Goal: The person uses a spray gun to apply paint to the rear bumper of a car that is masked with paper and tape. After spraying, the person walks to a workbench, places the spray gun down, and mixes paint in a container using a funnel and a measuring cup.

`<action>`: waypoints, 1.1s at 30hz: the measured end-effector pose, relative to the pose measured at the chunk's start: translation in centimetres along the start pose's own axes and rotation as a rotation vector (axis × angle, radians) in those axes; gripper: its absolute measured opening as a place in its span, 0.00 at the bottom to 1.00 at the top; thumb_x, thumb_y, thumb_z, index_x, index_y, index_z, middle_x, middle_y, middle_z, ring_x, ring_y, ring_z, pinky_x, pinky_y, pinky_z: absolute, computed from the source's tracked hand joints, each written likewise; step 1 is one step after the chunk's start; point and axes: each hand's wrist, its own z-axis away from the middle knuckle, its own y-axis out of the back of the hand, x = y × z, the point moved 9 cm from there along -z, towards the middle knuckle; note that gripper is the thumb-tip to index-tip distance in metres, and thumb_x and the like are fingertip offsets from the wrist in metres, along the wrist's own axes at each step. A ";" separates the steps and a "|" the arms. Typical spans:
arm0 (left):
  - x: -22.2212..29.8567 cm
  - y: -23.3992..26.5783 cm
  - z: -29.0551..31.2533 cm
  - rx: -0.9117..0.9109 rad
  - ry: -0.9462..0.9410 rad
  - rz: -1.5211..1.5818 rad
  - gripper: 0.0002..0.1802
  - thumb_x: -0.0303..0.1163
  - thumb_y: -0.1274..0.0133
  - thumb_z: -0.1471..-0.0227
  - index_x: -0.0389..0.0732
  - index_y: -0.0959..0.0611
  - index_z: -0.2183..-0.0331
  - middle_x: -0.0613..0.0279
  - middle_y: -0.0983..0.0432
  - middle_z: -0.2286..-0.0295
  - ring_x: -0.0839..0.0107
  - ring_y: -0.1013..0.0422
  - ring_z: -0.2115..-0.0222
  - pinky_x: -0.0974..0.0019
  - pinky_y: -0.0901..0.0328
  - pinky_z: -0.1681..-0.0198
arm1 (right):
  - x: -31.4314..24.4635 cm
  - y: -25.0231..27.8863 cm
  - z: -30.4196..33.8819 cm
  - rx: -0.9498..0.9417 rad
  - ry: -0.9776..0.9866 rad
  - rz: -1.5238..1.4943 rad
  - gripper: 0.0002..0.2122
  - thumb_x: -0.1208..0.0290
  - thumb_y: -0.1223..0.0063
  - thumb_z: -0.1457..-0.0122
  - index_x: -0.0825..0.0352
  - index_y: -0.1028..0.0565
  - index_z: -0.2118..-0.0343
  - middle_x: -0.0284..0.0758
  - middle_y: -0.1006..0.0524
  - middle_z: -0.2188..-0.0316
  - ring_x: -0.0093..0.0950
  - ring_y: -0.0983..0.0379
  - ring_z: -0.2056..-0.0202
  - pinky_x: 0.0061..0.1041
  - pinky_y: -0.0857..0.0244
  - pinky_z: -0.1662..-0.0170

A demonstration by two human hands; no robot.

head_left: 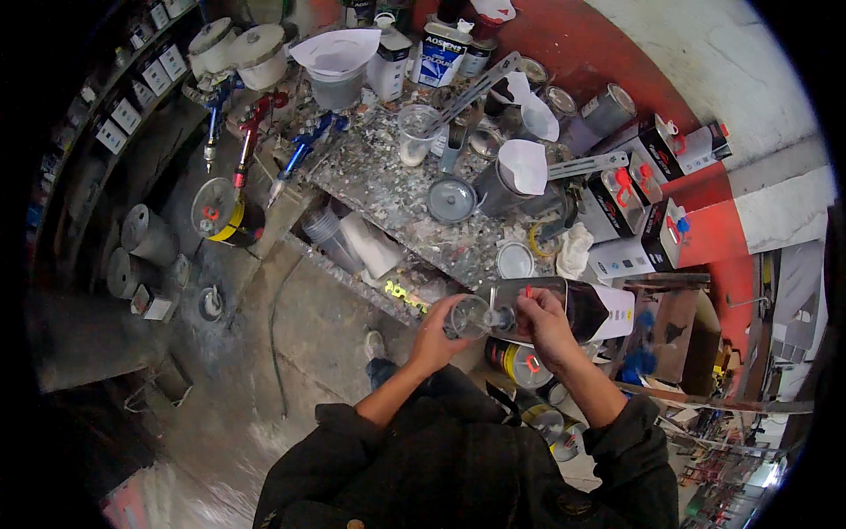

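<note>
My left hand (435, 339) is wrapped round a clear plastic cup (464, 317), held near the bench's front edge. A rectangular metal can (608, 310), black and white, is tipped on its side with its top toward the cup. Its spout (501, 318) is at the cup's mouth; I cannot make out whether liquid is flowing. My right hand (548, 328) is closed at the can's top, by a small red part (529, 291), and grips the can there. The exact grip under the fingers is hidden.
The paint-spattered bench (379, 176) carries a grey lid (451, 199), a dark grey pot (504, 189), a plastic measuring cup (417, 137) and several cans. Spray guns (308, 141) hang at its left edge. Below my right arm stand paint tins (531, 366).
</note>
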 end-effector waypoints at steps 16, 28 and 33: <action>-2.1 0.7 0.8 0.046 -0.036 -0.024 0.41 0.24 0.33 0.66 0.43 0.29 0.46 0.54 0.32 0.49 0.57 0.35 0.46 0.60 0.41 0.42 | 2.3 -1.1 -1.5 -0.018 -0.016 0.053 0.12 0.65 0.49 0.38 0.64 0.34 0.56 0.26 0.32 0.72 0.18 0.35 0.72 0.24 0.37 0.70; -1.8 1.0 0.6 0.045 -0.040 -0.082 0.41 0.24 0.34 0.68 0.44 0.28 0.47 0.55 0.32 0.49 0.55 0.36 0.46 0.58 0.41 0.42 | 1.7 -1.9 -0.9 0.005 -0.038 0.077 0.08 0.67 0.50 0.37 0.62 0.33 0.60 0.24 0.33 0.74 0.16 0.38 0.75 0.18 0.44 0.73; -1.5 1.3 0.6 0.053 -0.040 -0.089 0.42 0.24 0.33 0.68 0.44 0.29 0.47 0.55 0.32 0.49 0.55 0.37 0.45 0.58 0.42 0.42 | 1.4 -2.1 -0.9 -0.003 -0.031 0.097 0.08 0.67 0.51 0.37 0.62 0.33 0.61 0.24 0.34 0.74 0.16 0.38 0.74 0.19 0.44 0.72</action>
